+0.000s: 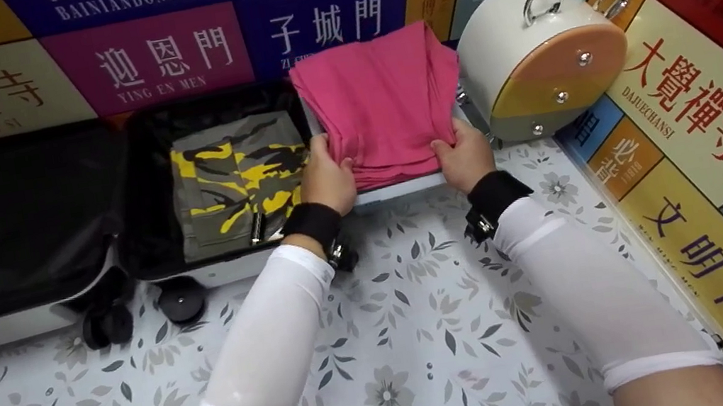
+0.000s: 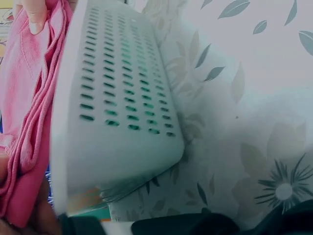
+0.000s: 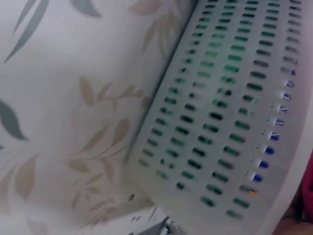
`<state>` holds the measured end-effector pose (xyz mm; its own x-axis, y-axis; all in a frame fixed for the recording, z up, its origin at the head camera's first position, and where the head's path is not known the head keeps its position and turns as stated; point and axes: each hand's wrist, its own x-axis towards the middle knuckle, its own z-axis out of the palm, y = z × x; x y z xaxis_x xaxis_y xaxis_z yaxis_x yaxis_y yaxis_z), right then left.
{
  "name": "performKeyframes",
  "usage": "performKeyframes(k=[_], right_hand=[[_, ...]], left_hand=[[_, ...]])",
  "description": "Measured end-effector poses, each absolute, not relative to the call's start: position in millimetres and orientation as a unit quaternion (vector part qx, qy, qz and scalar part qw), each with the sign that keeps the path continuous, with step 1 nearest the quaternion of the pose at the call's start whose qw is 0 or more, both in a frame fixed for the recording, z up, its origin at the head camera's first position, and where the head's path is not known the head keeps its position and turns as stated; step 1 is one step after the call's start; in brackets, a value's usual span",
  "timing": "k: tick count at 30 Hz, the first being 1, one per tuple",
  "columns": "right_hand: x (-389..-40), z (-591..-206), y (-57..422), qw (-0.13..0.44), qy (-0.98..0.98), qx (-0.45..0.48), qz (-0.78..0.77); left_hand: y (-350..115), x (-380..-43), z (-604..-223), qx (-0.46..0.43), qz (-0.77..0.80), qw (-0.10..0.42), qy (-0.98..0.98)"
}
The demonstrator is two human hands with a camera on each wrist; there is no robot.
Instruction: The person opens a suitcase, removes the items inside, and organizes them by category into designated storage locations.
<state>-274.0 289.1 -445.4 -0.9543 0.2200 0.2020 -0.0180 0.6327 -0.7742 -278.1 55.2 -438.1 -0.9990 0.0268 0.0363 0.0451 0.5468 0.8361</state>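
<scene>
Both hands hold a folded pink garment by its two near corners, over a white perforated basket. The left hand grips the left edge, its thumb on top of the cloth. On the opposite edge, the right hand pinches the cloth the same way. Stacked pink folds show beside the basket's rim in the left wrist view. The right wrist view is mostly filled by the basket's slotted wall, with green showing through the slots; little of the right hand appears there.
Left of the basket lies an open black-lined suitcase with wheels toward me. Its right half holds a folded yellow-and-grey camouflage garment. A round white case with coloured panels stands to the right. Patterned walls border the flowered surface.
</scene>
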Motion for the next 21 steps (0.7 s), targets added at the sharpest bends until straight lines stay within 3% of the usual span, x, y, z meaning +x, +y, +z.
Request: performKeyframes(k=[21], right_hand=[[-275.8, -456.3, 295.2, 0.142, -0.911, -0.08, 0.379]], left_hand=[[67.2, -281.1, -443.1, -0.028, -0.371, -0.035, -0.928]])
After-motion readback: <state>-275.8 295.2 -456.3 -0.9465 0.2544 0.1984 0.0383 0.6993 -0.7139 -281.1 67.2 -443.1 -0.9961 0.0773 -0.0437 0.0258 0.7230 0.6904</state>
